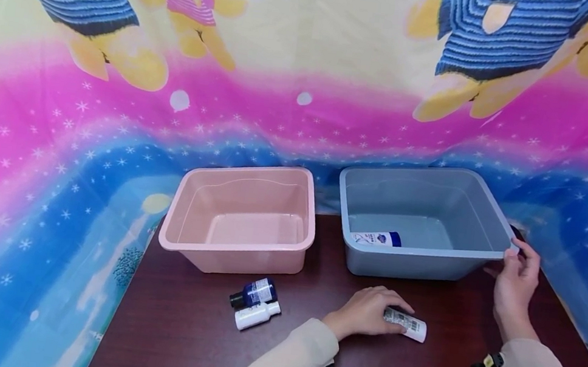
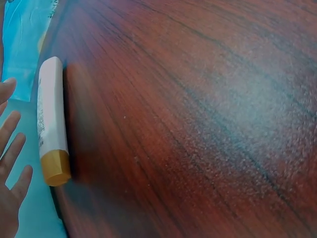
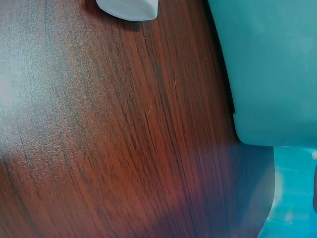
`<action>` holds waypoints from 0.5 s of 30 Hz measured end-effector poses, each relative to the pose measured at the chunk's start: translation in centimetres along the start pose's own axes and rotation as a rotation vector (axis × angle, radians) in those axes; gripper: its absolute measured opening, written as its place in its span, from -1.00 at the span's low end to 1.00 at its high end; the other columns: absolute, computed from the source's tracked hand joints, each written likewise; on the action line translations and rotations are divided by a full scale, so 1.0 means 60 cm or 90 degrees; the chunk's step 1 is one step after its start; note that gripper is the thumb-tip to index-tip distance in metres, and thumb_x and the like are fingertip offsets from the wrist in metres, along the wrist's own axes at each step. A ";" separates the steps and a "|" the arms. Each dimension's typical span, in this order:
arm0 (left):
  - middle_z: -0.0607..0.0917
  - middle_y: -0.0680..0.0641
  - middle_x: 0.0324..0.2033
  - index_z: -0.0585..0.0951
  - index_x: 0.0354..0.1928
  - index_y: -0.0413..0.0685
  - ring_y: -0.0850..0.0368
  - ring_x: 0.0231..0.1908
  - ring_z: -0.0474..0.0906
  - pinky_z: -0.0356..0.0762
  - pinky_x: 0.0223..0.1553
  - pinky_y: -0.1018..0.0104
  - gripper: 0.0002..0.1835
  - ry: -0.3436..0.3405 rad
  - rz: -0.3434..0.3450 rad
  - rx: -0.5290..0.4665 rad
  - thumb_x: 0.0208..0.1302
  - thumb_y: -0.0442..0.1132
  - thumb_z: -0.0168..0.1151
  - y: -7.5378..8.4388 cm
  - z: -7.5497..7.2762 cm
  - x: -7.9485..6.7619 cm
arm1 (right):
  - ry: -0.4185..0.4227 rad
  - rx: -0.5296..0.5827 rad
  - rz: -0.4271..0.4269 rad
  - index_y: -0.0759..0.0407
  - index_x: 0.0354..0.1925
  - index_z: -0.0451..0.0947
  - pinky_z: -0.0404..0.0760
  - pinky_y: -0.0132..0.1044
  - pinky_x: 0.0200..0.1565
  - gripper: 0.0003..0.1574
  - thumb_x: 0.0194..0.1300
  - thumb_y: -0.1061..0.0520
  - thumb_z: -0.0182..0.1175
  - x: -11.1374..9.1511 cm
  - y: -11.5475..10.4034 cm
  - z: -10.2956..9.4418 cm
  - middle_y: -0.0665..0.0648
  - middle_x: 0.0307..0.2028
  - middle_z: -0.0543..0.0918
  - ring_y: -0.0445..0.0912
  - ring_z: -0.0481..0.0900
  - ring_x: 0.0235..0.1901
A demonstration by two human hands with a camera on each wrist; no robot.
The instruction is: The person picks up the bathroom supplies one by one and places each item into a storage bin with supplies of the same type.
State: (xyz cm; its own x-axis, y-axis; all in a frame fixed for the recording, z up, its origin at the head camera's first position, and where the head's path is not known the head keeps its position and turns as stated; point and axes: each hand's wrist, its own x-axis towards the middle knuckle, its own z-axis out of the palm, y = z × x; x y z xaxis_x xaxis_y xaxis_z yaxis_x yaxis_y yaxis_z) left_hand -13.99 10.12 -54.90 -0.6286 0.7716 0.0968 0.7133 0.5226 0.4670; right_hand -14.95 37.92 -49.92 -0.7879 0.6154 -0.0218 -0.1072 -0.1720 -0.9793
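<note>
A white bottle [image 1: 414, 328] with a barcode label lies on the table, and my left hand [image 1: 363, 312] reaches over its left end. In the left wrist view the bottle [image 2: 51, 109] shows a gold cap, and the spread fingers [image 2: 11, 153] are beside it. My right hand [image 1: 516, 290] grips the right front corner of the blue-grey basin [image 1: 416, 264], thumb at the rim. Inside that basin lies a white bottle with a blue cap [image 1: 375, 237]. The right wrist view shows the basin's wall [image 3: 277, 74] and one end of the white bottle [image 3: 130, 8].
A pink basin [image 1: 246, 258] stands left of the blue-grey one. In front of it lie a dark blue bottle [image 1: 262, 291] with a black cap and a small white bottle [image 1: 255, 317], side by side. Patterned cloth [image 1: 290, 122] hangs behind the dark wooden table [image 1: 188, 329].
</note>
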 end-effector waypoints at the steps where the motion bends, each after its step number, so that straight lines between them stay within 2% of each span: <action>1: 0.58 0.42 0.04 0.64 0.12 0.47 0.53 0.03 0.39 0.23 0.04 0.67 -0.59 -0.001 -0.002 -0.001 0.21 0.14 0.38 -0.001 0.000 0.000 | 0.000 -0.001 -0.001 -0.09 0.32 0.33 0.58 -0.55 -0.31 -0.57 0.56 0.14 -0.06 0.000 -0.001 0.000 -0.05 0.07 0.43 -0.23 0.48 -0.10; 15: 0.58 0.44 0.04 0.63 0.12 0.50 0.55 0.03 0.39 0.22 0.03 0.70 -0.58 -0.005 -0.021 -0.020 0.19 0.14 0.40 -0.015 0.019 0.005 | 0.008 0.026 -0.010 -0.06 0.28 0.38 0.59 -0.53 -0.35 -0.60 0.55 0.17 -0.04 -0.001 0.001 0.004 -0.02 0.01 0.47 -0.23 0.51 -0.14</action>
State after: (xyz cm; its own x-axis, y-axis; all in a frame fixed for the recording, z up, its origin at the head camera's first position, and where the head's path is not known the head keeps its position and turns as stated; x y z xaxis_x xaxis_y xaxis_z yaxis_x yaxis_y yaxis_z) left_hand -14.47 10.30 -56.27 -0.6491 0.7571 0.0737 0.6819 0.5361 0.4975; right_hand -15.07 37.70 -49.95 -0.7781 0.6281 -0.0099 -0.1442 -0.1939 -0.9704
